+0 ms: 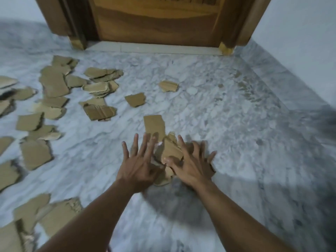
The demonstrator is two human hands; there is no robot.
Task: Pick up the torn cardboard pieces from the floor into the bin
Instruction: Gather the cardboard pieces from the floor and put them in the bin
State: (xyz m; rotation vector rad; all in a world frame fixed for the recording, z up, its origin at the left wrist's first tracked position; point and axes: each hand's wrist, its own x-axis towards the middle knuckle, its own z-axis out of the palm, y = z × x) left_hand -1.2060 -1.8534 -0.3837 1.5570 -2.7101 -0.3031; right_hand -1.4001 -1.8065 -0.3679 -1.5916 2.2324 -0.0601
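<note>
**Current step: gathering.** Both hands work on 1 small cluster of torn cardboard (163,179) on the marble floor (227,106), near the centre of the view. Nothing is lifted clear of the floor yet. The bin is not in view, so its position cannot be stated.

**Location of the task items.**
- The cluster lies under and between the 2 hands.
- 1 flat piece (154,125) lies just beyond the fingertips, touching the cluster.
- 2 single pieces lie farther off: 1 (135,99) at centre and 1 (168,86) to its far right.
- The main scatter (54,84) covers the left side of the floor, from the far end by the wooden door (154,20) to the near left corner.

**Grip state.**
- Left hand (139,166): fully spread, fingers straight, palm down. It holds nothing. It lies over the left edge of the cluster; contact with it cannot be confirmed.
- Right hand (190,166): fingers spread and slightly bent. The thumb lies on the near face of a tilted piece (172,150), and the index finger runs along its far right edge. The piece appears pinched between them. The remaining fingers reach toward the floor on the right.

**Next move, as judged.** Bring the left hand in against the cluster, compress the pieces between both hands, and lift them as 1 stack. Include the flat piece beyond the fingertips. Loose lower pieces may slip out if the squeeze is uneven.
</note>
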